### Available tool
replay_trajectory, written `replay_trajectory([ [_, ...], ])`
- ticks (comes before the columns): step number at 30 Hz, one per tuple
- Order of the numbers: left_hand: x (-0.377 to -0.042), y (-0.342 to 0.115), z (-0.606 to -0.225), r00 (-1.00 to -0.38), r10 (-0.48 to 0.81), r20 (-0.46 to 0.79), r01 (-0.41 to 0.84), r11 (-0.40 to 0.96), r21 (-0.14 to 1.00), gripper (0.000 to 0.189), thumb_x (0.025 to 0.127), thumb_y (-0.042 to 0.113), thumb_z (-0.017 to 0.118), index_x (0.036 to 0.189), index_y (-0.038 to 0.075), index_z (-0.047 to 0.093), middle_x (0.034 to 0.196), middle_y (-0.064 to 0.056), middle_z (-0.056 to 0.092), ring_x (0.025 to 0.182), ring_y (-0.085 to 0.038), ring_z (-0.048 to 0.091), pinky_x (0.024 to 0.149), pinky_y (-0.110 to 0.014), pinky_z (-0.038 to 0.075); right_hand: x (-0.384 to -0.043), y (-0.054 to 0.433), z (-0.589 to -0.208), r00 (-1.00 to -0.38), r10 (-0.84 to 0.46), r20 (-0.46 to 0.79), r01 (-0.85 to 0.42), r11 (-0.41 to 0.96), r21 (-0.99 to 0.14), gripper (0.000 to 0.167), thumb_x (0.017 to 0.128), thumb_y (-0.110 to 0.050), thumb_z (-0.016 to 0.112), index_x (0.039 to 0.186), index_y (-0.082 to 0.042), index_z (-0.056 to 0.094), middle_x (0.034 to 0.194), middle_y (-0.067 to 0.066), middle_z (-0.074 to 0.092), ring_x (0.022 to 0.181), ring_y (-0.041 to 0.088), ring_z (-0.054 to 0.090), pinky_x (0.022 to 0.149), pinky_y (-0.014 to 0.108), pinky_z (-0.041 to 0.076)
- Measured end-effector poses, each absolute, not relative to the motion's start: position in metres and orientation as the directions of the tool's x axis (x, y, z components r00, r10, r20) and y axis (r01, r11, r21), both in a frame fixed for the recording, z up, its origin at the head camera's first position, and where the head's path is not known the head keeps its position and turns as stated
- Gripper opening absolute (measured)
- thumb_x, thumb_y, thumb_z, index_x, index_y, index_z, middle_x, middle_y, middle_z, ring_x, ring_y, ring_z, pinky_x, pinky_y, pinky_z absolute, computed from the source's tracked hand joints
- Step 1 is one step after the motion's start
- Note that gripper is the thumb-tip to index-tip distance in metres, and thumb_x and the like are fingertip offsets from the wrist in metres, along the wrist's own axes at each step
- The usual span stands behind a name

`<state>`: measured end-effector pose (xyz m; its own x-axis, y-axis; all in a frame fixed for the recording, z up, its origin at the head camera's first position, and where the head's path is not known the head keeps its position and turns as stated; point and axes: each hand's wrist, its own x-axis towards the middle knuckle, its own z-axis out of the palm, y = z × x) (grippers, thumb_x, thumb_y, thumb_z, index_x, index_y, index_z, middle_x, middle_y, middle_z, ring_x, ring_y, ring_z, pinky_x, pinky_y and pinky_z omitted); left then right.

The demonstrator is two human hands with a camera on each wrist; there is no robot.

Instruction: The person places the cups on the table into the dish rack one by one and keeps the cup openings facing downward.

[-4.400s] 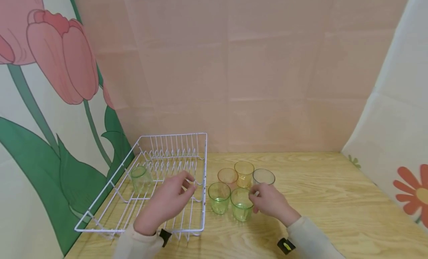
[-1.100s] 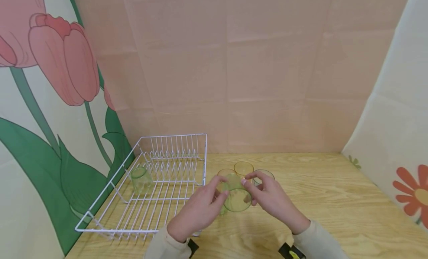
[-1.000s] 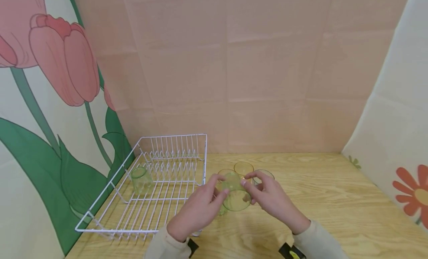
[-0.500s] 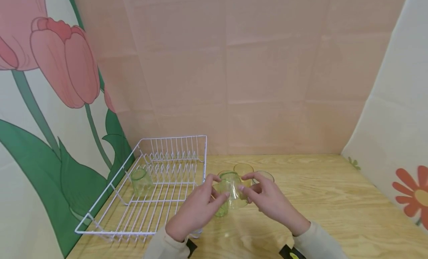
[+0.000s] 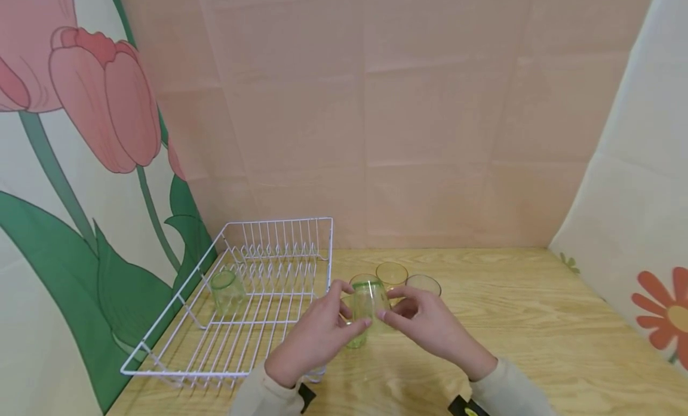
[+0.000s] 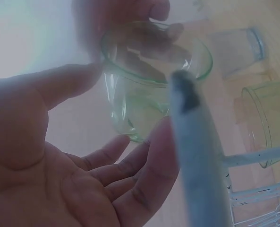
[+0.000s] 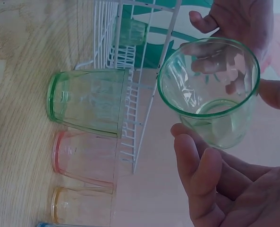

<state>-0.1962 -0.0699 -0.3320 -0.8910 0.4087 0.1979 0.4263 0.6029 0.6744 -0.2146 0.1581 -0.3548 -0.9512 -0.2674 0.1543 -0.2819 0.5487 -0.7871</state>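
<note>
Between my two hands, above the table, a green glass tumbler (image 5: pixel 372 302) is held base up in the head view. My left hand (image 5: pixel 314 338) grips its left side with thumb and fingers. On the other side my right hand (image 5: pixel 432 329) pinches it, thumb at the front and fingers behind. The right wrist view shows the round rim of the glass (image 7: pixel 220 113) and its hollow inside. A second green tumbler (image 5: pixel 355 337) stands on the table just behind, partly hidden by the hands. Near it are a pink glass (image 7: pixel 85 158), an amber glass (image 5: pixel 392 273) and a bluish clear glass (image 5: pixel 424 284).
A white wire dish rack (image 5: pixel 231 374) stands on the left, its right side close to my left hand. Inside it, near the left side, another green tumbler (image 5: pixel 228 293) sits base up. A pink cloth backdrop (image 5: pixel 430 135) hangs behind the wood-grain table (image 5: pixel 510 332).
The right hand's green tumbler has been lifted from the table, and the left hand has come from over the rack to grip it too. It has tipped base up and shifted slightly left.
</note>
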Motion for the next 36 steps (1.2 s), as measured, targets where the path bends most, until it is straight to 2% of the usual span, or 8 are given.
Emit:
replay_trajectory([
  [7,-0.1969,-0.0714,-0.3325,-0.913,0.368,0.176,0.381,0.613,0.692,0.052,0.096,0.044,0.064,0.132,0.011,0.047,0.104,-0.007,0.068,0.082,-0.014,0.065,0.067,-0.033,0.053,-0.2162,0.156,-0.3565,-0.949,-0.277,0.152,-0.288,0.561,-0.776,0.064,0.085,-0.044,0.078,0.129,0.0,0.06,0.094,0.0,0.072,0.079,0.013,0.065,0.065,0.031,0.054],
  [12,-0.198,-0.0703,-0.3333,-0.915,0.369,0.163,0.371,0.61,0.7,0.058,0.096,0.046,0.063,0.137,0.008,0.046,0.104,-0.007,0.068,0.08,-0.013,0.065,0.066,-0.032,0.053,-0.2163,0.1565,-0.3589,-0.931,-0.324,0.168,-0.331,0.556,-0.762,0.065,0.084,-0.041,0.079,0.129,0.001,0.06,0.097,0.003,0.07,0.078,0.015,0.063,0.061,0.029,0.053],
  [20,-0.1966,-0.0687,-0.3342,-0.907,0.388,0.164,0.39,0.629,0.673,0.067,0.096,0.048,0.062,0.141,0.001,0.045,0.099,-0.004,0.067,0.072,-0.008,0.06,0.063,-0.029,0.05,-0.2156,0.1575,-0.3594,-0.917,-0.362,0.166,-0.356,0.558,-0.75,0.056,0.083,-0.042,0.08,0.119,-0.002,0.065,0.102,0.003,0.067,0.081,0.017,0.06,0.058,0.029,0.052],
  [25,-0.1962,-0.0692,-0.3341,-0.903,0.394,0.174,0.4,0.619,0.676,0.064,0.096,0.048,0.063,0.139,0.004,0.047,0.098,-0.003,0.066,0.071,-0.008,0.059,0.062,-0.028,0.049,-0.2157,0.1572,-0.3595,-0.92,-0.356,0.161,-0.352,0.575,-0.738,0.057,0.082,-0.045,0.08,0.119,-0.004,0.065,0.104,0.002,0.067,0.082,0.016,0.061,0.057,0.029,0.052],
  [30,-0.1961,-0.0685,-0.333,-0.903,0.391,0.181,0.403,0.621,0.672,0.059,0.095,0.049,0.064,0.135,0.008,0.049,0.097,-0.001,0.065,0.073,-0.008,0.058,0.062,-0.029,0.049,-0.2156,0.1571,-0.3607,-0.921,-0.349,0.174,-0.365,0.612,-0.702,0.057,0.078,-0.048,0.082,0.113,-0.006,0.065,0.098,-0.001,0.065,0.08,0.014,0.061,0.056,0.028,0.051],
  [36,-0.1969,-0.068,-0.3307,-0.907,0.383,0.174,0.396,0.637,0.661,0.061,0.093,0.054,0.064,0.134,0.011,0.05,0.092,0.002,0.064,0.068,-0.007,0.057,0.061,-0.028,0.047,-0.2137,0.1568,-0.3619,-0.904,-0.373,0.207,-0.406,0.603,-0.686,0.057,0.075,-0.047,0.085,0.113,-0.009,0.064,0.097,-0.004,0.065,0.084,0.019,0.061,0.058,0.028,0.051],
])
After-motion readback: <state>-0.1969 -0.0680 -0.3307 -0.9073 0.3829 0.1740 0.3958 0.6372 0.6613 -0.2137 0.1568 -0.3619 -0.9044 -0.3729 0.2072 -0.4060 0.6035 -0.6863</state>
